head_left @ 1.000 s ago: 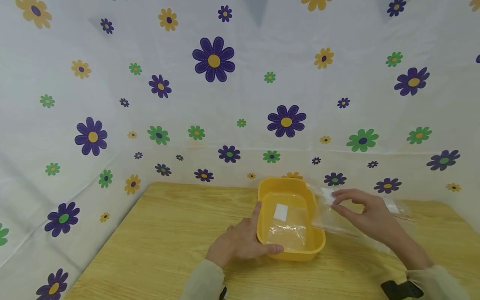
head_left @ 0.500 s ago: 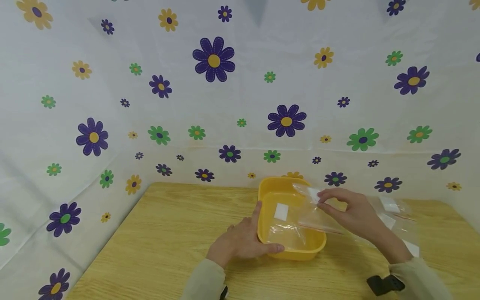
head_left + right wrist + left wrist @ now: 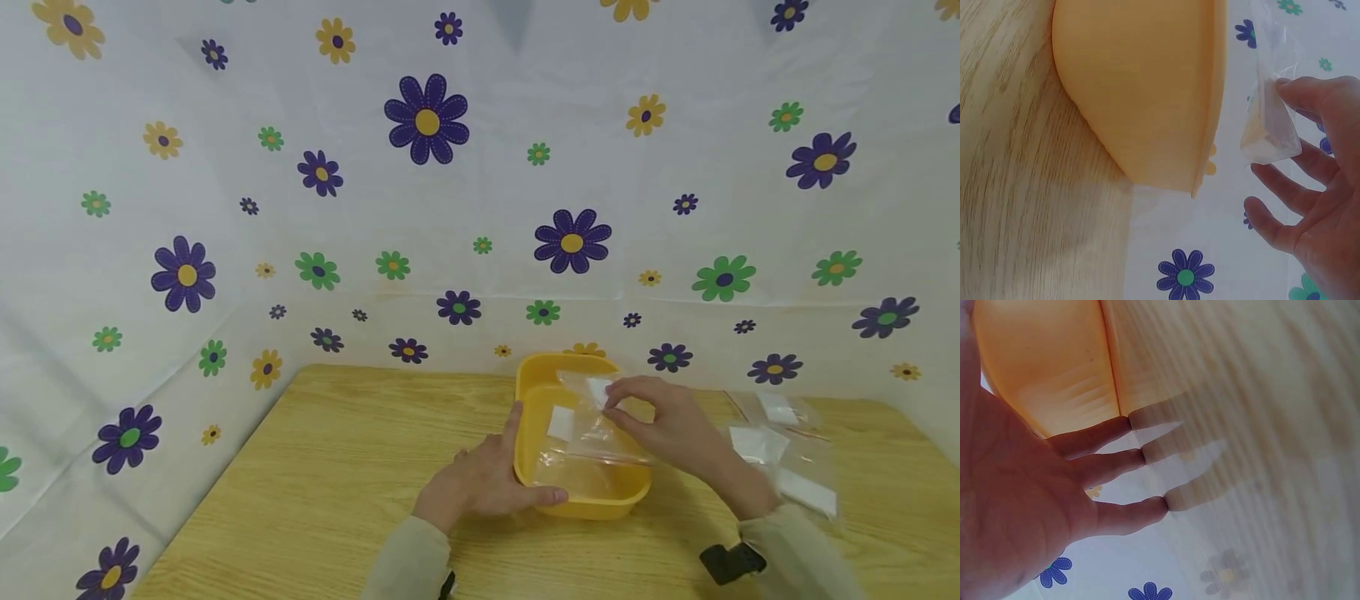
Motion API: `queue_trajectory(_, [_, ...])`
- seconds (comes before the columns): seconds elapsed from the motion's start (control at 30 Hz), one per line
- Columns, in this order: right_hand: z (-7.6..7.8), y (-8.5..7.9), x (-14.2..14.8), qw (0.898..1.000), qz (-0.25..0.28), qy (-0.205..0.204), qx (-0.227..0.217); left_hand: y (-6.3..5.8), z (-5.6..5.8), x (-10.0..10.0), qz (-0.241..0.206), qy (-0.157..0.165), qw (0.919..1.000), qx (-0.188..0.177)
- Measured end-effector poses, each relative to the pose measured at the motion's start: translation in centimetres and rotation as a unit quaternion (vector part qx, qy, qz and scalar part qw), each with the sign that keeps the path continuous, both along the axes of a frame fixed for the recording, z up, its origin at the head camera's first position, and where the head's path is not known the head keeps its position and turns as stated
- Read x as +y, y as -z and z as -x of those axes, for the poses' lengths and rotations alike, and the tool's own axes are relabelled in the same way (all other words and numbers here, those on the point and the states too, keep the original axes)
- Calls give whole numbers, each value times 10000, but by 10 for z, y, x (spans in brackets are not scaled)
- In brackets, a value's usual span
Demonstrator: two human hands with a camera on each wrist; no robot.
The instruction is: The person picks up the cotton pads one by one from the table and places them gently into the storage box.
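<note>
My left hand rests against the left side of a yellow plastic tub, its thumb across the near rim. In the left wrist view, the fingers are straight, tips on the wood. My right hand pinches a clear zip bag with a white piece at its upper part, above the tub. The right wrist view shows that bag between thumb and fingertips, beside the tub's wall. Inside the tub lies another clear bag with a white rectangle; the held bag partly overlaps it.
Several clear bags with white pieces lie overlapping on the wooden table, to the right of the tub. A white sheet printed with flowers hangs along the table's back and left edges.
My right hand has moved left, carrying the bag from the tub's right side to over its inside. The bags on the right now show more fully. My left hand and the tub stay put.
</note>
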State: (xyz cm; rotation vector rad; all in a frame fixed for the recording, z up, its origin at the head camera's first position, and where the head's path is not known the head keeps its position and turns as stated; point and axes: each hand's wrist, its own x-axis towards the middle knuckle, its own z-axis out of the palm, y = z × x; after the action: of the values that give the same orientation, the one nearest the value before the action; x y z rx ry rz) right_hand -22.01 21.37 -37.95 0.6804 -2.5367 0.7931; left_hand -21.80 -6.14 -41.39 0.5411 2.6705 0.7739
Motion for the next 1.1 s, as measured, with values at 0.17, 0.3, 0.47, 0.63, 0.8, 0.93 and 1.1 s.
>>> queue_trajectory(0.17, [3,4,-8,9999,-54,-138,-13,-1,0,0,46,8,10000,-8])
queue_trajectory(0.3, [5,6,-13,9997,-178,-176,-21,0,0,1,77,4,10000,-9])
queue_trajectory(0.47, [7,11,-20,9987,-488,-134,54,0,0,1,98,4,10000,-18])
queue_trajectory(0.63, [9,18,-23,9958,-821,-88,393,1,1,0,44,-13,10000,-37])
queue_trajectory(0.8, [9,23,-26,9937,-1047,113,372,1,0,0,8,-26,10000,-73])
queue_trajectory(0.93, [9,24,-29,9934,-1096,226,249,1,0,-1,-6,-20,10000,-71])
queue_trajectory(1.1, [8,24,-29,9941,-1039,269,152,1,-1,-1,32,-18,10000,19])
